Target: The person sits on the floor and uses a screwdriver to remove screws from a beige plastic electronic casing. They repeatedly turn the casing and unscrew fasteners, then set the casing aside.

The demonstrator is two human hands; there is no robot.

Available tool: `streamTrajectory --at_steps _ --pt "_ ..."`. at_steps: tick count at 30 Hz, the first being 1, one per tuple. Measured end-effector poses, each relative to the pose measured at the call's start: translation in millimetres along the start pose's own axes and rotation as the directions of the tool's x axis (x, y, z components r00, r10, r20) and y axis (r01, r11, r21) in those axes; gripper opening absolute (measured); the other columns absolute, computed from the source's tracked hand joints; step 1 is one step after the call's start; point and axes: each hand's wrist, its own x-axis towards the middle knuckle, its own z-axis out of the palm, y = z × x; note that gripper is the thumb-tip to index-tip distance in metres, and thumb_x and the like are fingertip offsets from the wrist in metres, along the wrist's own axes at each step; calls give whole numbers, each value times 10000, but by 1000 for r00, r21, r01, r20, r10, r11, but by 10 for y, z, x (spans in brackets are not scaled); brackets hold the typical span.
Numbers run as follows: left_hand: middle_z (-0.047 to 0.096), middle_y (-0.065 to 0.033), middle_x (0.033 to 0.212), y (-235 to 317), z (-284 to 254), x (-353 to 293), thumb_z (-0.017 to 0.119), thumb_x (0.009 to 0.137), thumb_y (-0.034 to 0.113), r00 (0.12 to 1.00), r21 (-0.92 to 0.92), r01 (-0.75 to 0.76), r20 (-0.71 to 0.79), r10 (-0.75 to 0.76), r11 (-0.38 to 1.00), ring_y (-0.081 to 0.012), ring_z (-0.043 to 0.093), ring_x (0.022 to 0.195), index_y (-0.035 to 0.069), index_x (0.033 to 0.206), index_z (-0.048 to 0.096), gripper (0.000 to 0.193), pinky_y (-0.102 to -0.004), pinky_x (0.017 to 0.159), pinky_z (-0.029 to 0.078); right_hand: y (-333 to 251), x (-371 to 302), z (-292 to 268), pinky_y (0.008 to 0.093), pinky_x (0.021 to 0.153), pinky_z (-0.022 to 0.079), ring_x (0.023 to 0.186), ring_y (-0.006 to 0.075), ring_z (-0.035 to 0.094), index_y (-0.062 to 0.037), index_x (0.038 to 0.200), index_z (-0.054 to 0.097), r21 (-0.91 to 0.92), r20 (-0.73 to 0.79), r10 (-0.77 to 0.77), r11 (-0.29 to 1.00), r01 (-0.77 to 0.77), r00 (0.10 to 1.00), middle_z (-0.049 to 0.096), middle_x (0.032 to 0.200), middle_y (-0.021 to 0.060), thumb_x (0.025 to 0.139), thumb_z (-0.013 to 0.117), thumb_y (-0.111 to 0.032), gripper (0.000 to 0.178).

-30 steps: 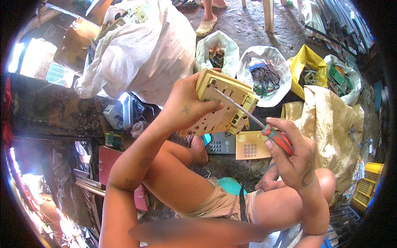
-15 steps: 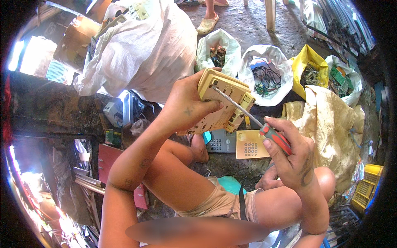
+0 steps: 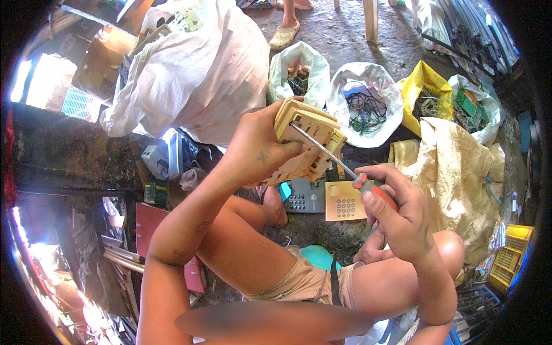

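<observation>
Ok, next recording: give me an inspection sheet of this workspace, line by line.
Surface: dark floor, specked with debris.
Items in use: cream plastic box-shaped housing; screwdriver with red-and-grey handle, its tip at the housing's upper-left part.
Clutter: grey keypad panel beside square tan keypad panel; yellow plastic crate at right.
Hands: left hand grips the housing; right hand holds the screwdriver handle.
Cables: tangled dark thin wires in an open white sack.
Surroundings: open yellow sack; another person's foot in a beige clog.

The right grip (image 3: 401, 210) and screwdriver (image 3: 362, 183) have shifted left.
</observation>
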Motion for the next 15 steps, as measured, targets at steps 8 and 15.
streamTrajectory --at_steps 8,15 --pt "762 -167 1139 33 78 -4 829 794 66 995 95 92 16 -94 991 -188 716 1066 17 1426 593 677 -355 949 560 32 12 -73 275 497 438 578 92 588 -47 1379 640 510 226 256 791 -339 940 671 782 56 1003 674 -202 408" --pt "770 -130 1118 90 152 -65 824 799 72 986 101 138 80 -146 985 -168 709 1045 8 1306 645 541 -359 945 560 122 -131 64 375 519 510 609 210 652 -80 1278 740 -710 18 -453 622 330 892 619 759 90 871 722 -88 408"
